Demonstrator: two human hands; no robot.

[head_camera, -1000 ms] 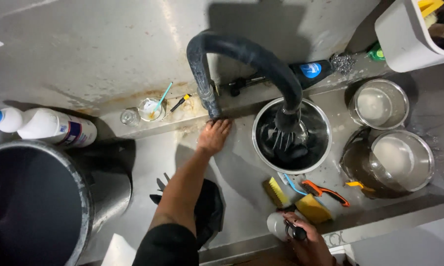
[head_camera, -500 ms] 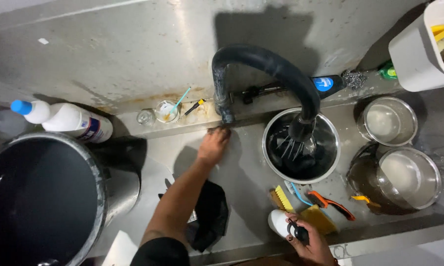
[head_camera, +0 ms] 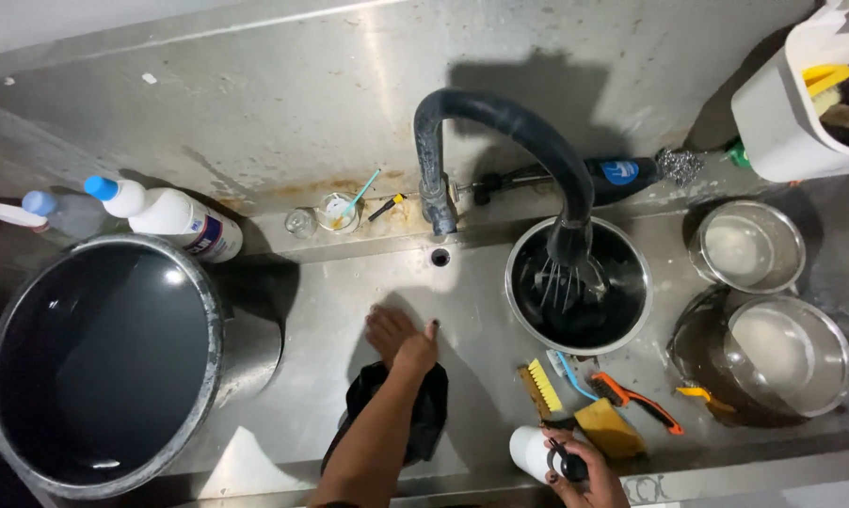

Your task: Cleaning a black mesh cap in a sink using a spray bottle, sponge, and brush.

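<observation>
Stainless sink basin point(head_camera: 330, 310): left hand point(head_camera: 401, 341), fingers spread, over black cloth point(head_camera: 396, 414); right hand point(head_camera: 575, 466) grips white bottle point(head_camera: 530, 450) at the front edge.

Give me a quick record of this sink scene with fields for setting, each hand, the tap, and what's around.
setting: steel sink, seen from above
left hand: left hand open, over the sink floor beside a black cloth
right hand: right hand gripping a white bottle with a dark top
tap: black hose pouring into a round steel bowl
around: big pot at left, yellow sponge, orange-handled brush, two steel bowls at right
</observation>
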